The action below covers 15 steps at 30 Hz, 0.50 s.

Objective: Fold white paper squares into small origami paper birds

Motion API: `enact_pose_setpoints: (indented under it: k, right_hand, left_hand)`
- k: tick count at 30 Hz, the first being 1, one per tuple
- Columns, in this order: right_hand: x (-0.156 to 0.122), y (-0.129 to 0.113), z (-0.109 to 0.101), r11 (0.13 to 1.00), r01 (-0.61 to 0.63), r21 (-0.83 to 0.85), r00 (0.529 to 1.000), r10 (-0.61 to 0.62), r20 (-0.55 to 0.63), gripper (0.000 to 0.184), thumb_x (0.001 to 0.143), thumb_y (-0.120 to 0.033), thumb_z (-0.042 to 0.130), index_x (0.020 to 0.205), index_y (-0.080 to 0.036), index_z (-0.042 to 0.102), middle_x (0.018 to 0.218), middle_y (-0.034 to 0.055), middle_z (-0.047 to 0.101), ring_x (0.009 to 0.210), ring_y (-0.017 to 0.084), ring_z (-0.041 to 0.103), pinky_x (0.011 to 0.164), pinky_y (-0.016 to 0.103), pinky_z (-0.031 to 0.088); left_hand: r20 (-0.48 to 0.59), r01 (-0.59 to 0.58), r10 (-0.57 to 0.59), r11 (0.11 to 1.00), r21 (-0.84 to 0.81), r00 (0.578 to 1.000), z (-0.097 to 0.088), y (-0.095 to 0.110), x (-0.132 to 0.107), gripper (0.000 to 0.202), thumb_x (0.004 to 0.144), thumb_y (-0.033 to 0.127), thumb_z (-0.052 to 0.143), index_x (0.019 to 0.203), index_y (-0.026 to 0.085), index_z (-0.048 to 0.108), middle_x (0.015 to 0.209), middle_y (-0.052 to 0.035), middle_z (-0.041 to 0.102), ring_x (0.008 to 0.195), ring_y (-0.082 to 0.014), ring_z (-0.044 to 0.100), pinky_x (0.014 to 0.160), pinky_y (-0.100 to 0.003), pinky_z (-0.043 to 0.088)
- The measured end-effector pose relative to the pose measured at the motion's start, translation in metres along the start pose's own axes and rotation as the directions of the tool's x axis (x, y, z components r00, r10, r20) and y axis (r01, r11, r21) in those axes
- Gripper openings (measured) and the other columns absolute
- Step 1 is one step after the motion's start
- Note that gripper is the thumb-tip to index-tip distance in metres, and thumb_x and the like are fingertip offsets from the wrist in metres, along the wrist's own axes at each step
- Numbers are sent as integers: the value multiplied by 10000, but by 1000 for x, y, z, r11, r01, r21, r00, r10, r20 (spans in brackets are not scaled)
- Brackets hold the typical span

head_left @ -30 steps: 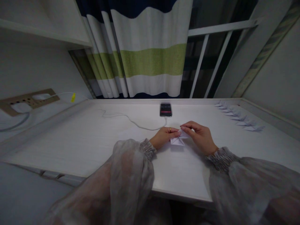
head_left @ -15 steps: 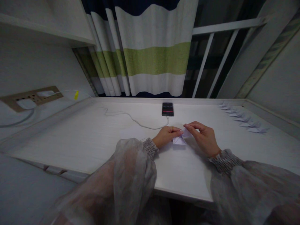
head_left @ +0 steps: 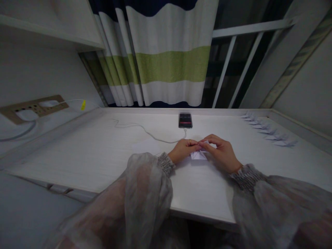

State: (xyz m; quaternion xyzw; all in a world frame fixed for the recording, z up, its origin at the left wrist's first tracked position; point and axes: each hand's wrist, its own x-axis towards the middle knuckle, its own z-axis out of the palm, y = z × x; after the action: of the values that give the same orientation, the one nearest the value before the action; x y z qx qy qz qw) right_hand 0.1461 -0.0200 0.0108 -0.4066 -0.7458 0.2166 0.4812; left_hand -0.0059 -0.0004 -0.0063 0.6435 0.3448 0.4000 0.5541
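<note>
A small folded sheet of white paper [head_left: 198, 155] is pinched between both hands, just above the desk. My left hand [head_left: 183, 150], with a ring on one finger, closes on its upper left part. From the other side my right hand [head_left: 222, 153] grips the upper edge between thumb and fingers, its fingertips touching those of the left. Creases and a pointed flap show on the lower part of the paper; the upper part is partly hidden by the fingers.
Several folded white paper figures [head_left: 269, 131] stand in a row at the right of the white desk [head_left: 77, 155]. A phone [head_left: 185, 120] lies at the back with its white cable [head_left: 150, 134] running left. Power sockets [head_left: 35, 108] are on the left wall; a curtain [head_left: 171, 65] hangs behind.
My right hand has moved left, bringing its fingertips against those of my left hand at the top of the paper. The left hand has hardly moved.
</note>
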Motion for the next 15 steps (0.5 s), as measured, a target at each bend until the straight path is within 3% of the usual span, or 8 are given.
enact_pose_setpoints:
  k: [15]
  right_hand:
    - [1,-2,0,996,-44,-74,998,41,-43,197,732,-302,570,592,-170,610,622,2,551,621,122,523,601,248,400]
  left_hand:
    - [-21,-6,8,998,58,1000,1,2,0,194,651,291,605,716,116,656,603,12,577,575,-73,477,575,-203,352]
